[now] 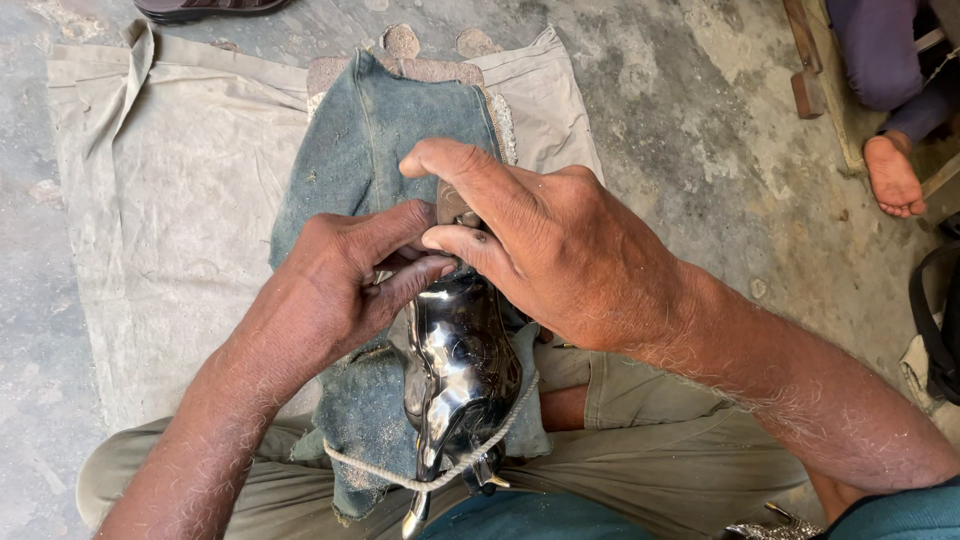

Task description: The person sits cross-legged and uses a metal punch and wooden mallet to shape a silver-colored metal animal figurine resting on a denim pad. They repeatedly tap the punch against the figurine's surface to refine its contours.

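Note:
A shiny dark metal figure [460, 370] lies on a worn blue-green cloth [375, 150] over my lap, tied down by a pale cord [480, 450]. My left hand [345, 275] presses its fingers against the figure's upper end. My right hand [545, 240] reaches over from the right, thumb and fingers pinched around a small brownish tool [450, 203] set on the same upper end. The tool's tip is hidden under the fingers.
A beige sheet [170, 200] covers the concrete floor [700, 120] in front. Another person's bare foot [892, 175] and dark trouser leg are at the top right. A sandal [205, 8] lies at the top edge, a dark strap [935, 320] at the right.

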